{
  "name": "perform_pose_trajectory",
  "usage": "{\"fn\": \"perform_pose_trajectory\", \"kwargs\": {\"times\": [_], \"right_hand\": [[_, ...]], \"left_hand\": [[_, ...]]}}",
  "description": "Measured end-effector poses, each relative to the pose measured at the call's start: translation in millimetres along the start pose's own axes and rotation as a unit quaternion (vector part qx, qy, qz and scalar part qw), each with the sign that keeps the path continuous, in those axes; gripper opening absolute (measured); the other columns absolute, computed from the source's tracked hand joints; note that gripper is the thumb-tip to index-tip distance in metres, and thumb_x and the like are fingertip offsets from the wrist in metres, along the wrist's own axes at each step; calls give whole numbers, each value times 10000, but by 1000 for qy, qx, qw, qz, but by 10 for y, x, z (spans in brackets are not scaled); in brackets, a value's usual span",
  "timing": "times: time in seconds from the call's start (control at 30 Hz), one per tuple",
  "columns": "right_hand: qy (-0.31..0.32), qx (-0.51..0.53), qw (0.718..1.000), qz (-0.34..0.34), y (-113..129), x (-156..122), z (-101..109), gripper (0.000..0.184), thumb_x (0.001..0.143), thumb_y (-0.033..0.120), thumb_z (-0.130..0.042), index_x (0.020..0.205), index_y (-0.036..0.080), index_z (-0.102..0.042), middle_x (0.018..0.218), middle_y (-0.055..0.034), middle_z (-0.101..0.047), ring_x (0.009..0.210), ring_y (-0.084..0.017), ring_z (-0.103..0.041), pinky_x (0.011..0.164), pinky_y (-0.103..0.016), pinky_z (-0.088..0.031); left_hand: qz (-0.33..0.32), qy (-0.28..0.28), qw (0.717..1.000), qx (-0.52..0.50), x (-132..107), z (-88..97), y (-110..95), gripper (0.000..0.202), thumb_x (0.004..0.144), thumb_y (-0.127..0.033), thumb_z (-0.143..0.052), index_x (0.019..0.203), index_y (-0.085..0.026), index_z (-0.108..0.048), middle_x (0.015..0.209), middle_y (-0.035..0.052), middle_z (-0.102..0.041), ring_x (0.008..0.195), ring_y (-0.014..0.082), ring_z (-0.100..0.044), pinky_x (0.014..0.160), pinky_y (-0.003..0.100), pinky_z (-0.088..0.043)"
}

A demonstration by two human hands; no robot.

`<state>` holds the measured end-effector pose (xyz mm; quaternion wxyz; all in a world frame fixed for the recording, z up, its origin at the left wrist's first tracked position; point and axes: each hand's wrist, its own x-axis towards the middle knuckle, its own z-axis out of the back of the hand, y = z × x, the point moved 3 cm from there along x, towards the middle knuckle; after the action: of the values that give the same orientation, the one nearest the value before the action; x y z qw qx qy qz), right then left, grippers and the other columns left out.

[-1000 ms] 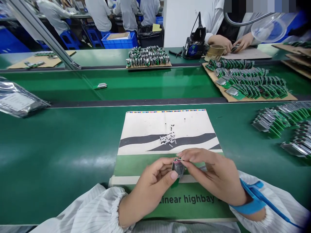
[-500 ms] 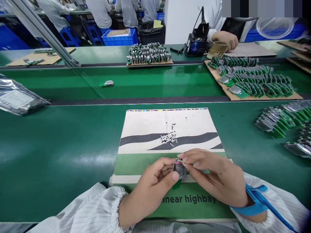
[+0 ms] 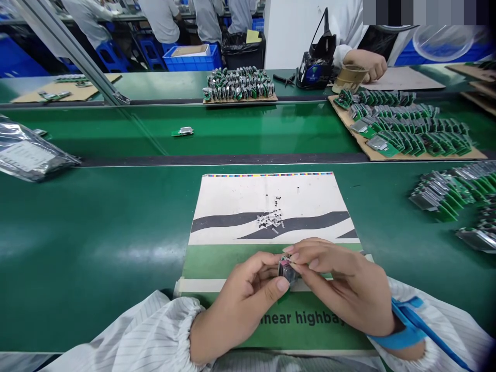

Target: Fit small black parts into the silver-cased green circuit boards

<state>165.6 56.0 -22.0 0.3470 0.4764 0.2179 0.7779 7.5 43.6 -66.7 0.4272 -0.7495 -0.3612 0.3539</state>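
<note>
My left hand [image 3: 242, 302] grips a small circuit board [image 3: 287, 272] between thumb and fingers. A dark, shiny block and a pinkish strip show on the board; the fingers hide much of the rest. My right hand [image 3: 344, 284], with a blue wrist strap [image 3: 403, 323], is closed in a pinch at the board's top edge. Whatever lies between those fingertips is too small to name. Beneath both hands lies a printed cardboard sheet [image 3: 217, 261], with a scatter of tiny black-and-white parts [image 3: 271, 219] farther up it.
Circuit boards stand in rows on a cardboard tray [image 3: 372, 154] at right, with more boards [image 3: 445, 194] nearer me. A single board [image 3: 183, 132] lies on the green belt [image 3: 248, 134]. At left is a silver bag [image 3: 34, 152]. A co-worker's hand [image 3: 368, 63] rests by a tape roll [image 3: 350, 78].
The single board on the belt has shifted right, and another board has come into sight behind the silver bag. My hands stay together at the held board, with the left thumb slightly moved.
</note>
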Motion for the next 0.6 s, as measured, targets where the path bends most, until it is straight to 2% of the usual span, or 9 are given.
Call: {"fn": "perform_pose_trajectory", "kwargs": {"times": [0.17,0.33,0.5,0.6], "right_hand": [[-10,24,999,-24,-20,-64,-24,291,849,12,-558,999,256,-506,867,-18,-701,972,-194,-691,787,-317,-629],[-16,134,985,-112,-106,-153,-32,295,895,94,-566,1109,279,-480,1070,-52,-648,1050,-214,-649,832,-379,-629],[-26,194,969,-153,-124,-148,-55,216,917,125,-551,1060,274,-488,974,-38,-614,979,-193,-656,766,-332,-642],[-28,209,964,-161,-124,-145,-71,226,910,105,-554,1043,274,-484,939,-27,-613,929,-179,-660,746,-324,-636]], "left_hand": [[-14,-14,999,38,-1,16,-4,157,882,-327,-638,1006,-235,-660,900,18,-662,788,125,-562,694,216,-443],[-22,4,999,42,-1,23,-7,174,909,-320,-601,1068,-281,-659,984,22,-690,853,136,-592,736,226,-459],[-23,0,999,46,4,21,-17,179,892,-325,-626,1063,-289,-665,975,16,-685,828,127,-576,718,218,-451],[-19,-5,997,72,12,18,-22,225,873,-372,-637,1064,-258,-673,883,29,-649,721,121,-523,630,216,-422]]}}
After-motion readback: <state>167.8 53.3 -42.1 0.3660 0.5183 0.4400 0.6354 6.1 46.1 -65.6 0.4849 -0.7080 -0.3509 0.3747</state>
